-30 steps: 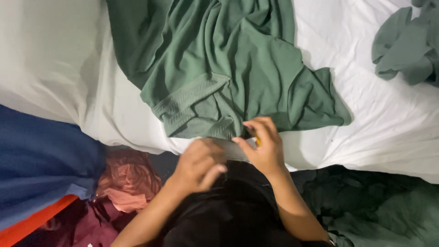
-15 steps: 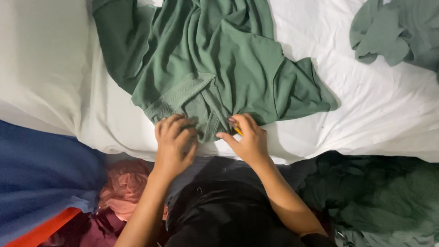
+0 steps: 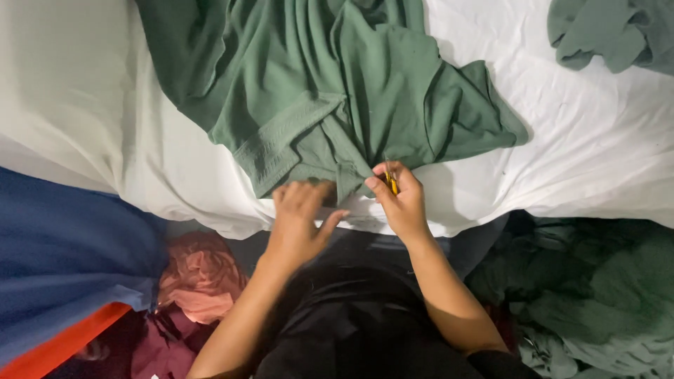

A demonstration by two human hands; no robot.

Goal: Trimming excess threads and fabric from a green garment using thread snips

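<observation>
Head view shows a green garment (image 3: 337,91) lying crumpled on a bed covered with a white sheet (image 3: 597,154). The garment's near edge, a ribbed hem band (image 3: 281,144), lies close to the near edge of the bed, directly in front of the person.

Left hand (image 3: 298,221): the grip is open, fingers spread and laid flat, fingertips touching the near edge of the garment. It has hold of nothing.

Right hand (image 3: 400,200): the grip is closed in a pinch around a small yellow tool (image 3: 392,182), just beside the left hand. The tool is too small to identify. Its tip meets the garment's near edge.

Handling judgement:
- The cloth appears light, soft and limp. It folds and bunches freely and gives no support of its own.
- It is not fragile and is unlikely to slip on the sheet.
- The firmest place to take hold is the ribbed hem band, where the cloth is doubled. A flat palm pins it well; a pinch lifts only a fold.

Surroundings: a second green cloth (image 3: 618,31) lies far right on the bed. Blue cloth (image 3: 63,267) and pink cloth (image 3: 200,274) lie near left, and dark green cloth (image 3: 597,295) near right.
</observation>
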